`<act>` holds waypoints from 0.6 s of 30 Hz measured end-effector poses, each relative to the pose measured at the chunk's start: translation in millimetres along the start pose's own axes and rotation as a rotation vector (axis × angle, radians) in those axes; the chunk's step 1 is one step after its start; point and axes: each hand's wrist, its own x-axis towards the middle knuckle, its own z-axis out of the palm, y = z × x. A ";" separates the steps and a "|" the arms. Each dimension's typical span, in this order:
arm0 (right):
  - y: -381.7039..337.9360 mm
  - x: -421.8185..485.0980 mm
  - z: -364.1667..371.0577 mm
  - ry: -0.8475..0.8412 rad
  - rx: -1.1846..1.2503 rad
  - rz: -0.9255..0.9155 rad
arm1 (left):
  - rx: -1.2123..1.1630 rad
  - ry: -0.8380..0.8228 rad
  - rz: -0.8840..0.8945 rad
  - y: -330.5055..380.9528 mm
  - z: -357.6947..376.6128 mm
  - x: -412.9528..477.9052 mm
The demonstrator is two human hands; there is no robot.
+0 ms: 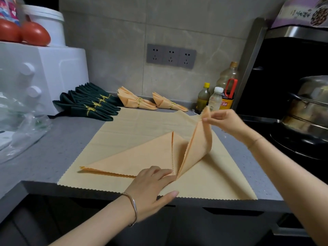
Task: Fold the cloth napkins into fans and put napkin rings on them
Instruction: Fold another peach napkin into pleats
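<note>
A peach napkin [134, 157] lies folded into a triangle on top of another peach napkin [124, 125] spread flat over the grey counter. My left hand [152, 183] presses flat on the fold's near point. My right hand [223, 121] pinches the folded napkin's right corner and holds it lifted above the counter. At the back lie several dark green fan napkins [88, 103] with gold rings and peach fan napkins [134, 101] with gold rings, plus one more peach fan [167, 103].
A white appliance [44, 73] stands at the left, with tomatoes [33, 33] and a white bucket on it. Plastic bags [21, 128] lie beside it. Bottles [215, 98] stand at the back right. A steel pot [308, 107] sits on the black stove. Wall sockets [171, 55] are behind.
</note>
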 end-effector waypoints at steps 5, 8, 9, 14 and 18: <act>28.1 45.2 67.5 -0.029 0.053 0.078 | -0.035 -0.009 -0.032 2.3 -1.7 1.5; 47.8 51.8 91.0 -0.066 0.048 0.096 | -0.074 -0.014 -0.042 2.4 -3.4 3.7; 53.2 52.5 95.9 -0.067 0.052 0.099 | -0.086 -0.021 -0.045 2.4 -4.1 4.6; 69.1 53.0 112.2 -0.064 0.044 0.105 | -0.093 -0.029 -0.022 2.7 -6.4 8.4; 75.4 55.7 116.6 -0.032 -0.006 0.081 | -0.071 -0.052 -0.013 3.0 -5.7 10.8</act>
